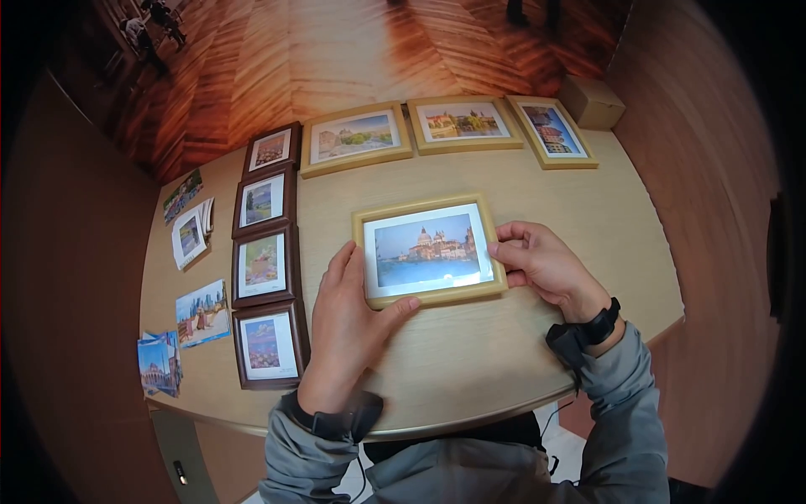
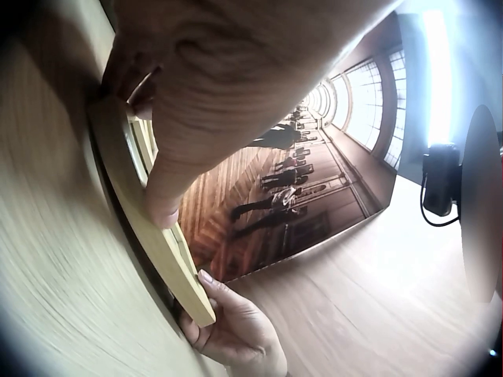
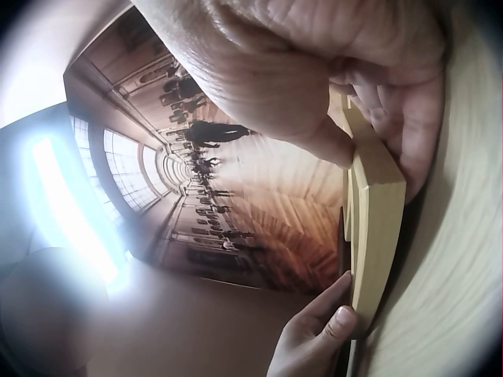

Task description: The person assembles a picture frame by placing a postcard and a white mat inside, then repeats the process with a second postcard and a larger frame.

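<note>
Between both hands is a light wooden picture frame (image 1: 430, 294) holding a print of a domed building by water, just over the table. My left hand (image 1: 348, 323) grips its left side, thumb on the near edge and fingers along the left edge. At the right edge, my right hand (image 1: 541, 265) pinches the frame, thumb on top and fingers curled at the side and beneath. In the left wrist view the picture frame (image 2: 153, 236) shows edge-on, close over the tabletop. The right wrist view shows the same picture frame (image 3: 377, 204) from its right end.
Several dark brown frames (image 1: 290, 260) stand in a column on the left. Light wooden frames (image 1: 466, 148) line the back, with a small cardboard box (image 1: 593, 102) at the back right corner. Loose photo prints (image 1: 201, 315) lie along the left edge of the table (image 1: 588, 218).
</note>
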Motion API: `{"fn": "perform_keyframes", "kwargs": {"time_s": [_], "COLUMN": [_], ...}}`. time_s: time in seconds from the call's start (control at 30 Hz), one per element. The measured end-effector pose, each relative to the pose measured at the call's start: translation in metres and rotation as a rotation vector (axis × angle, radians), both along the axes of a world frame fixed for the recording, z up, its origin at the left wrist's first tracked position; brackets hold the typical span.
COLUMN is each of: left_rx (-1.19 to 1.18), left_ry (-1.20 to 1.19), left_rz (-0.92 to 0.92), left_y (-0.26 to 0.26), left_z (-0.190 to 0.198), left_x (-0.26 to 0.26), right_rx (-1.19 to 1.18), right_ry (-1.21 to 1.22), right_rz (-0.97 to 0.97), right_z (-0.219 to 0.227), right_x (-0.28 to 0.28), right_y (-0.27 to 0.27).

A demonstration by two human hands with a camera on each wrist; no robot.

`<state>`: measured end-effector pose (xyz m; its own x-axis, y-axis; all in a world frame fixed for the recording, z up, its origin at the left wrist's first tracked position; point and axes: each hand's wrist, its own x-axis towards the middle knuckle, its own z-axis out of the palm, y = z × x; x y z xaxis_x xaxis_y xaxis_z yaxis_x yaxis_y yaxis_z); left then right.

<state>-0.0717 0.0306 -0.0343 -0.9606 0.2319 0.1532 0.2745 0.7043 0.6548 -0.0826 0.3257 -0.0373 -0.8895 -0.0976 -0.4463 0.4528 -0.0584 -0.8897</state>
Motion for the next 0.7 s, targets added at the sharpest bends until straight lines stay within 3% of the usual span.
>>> {"fn": "perform_keyframes", "kwargs": {"time_s": [0.57,0.63,0.7], "left_rx": [-0.020,-0.011,-0.015], "left_ry": [0.022,0.010,0.017], "left_rz": [0.014,0.013,0.002], "left_y": [0.000,-0.001,-0.001], "left_z": [-0.001,-0.001,0.001], "left_x": [0.001,0.001,0.001], "right_rx": [0.097,0.715,0.770], "right_ry": [0.030,-0.025,0.069], "right_rz": [0.023,0.223,0.203], "right_z": [0.011,0.030,0.025], "right_x": [0.000,0.000,0.002], "right_y": [-0.002,0.001,0.004]}}
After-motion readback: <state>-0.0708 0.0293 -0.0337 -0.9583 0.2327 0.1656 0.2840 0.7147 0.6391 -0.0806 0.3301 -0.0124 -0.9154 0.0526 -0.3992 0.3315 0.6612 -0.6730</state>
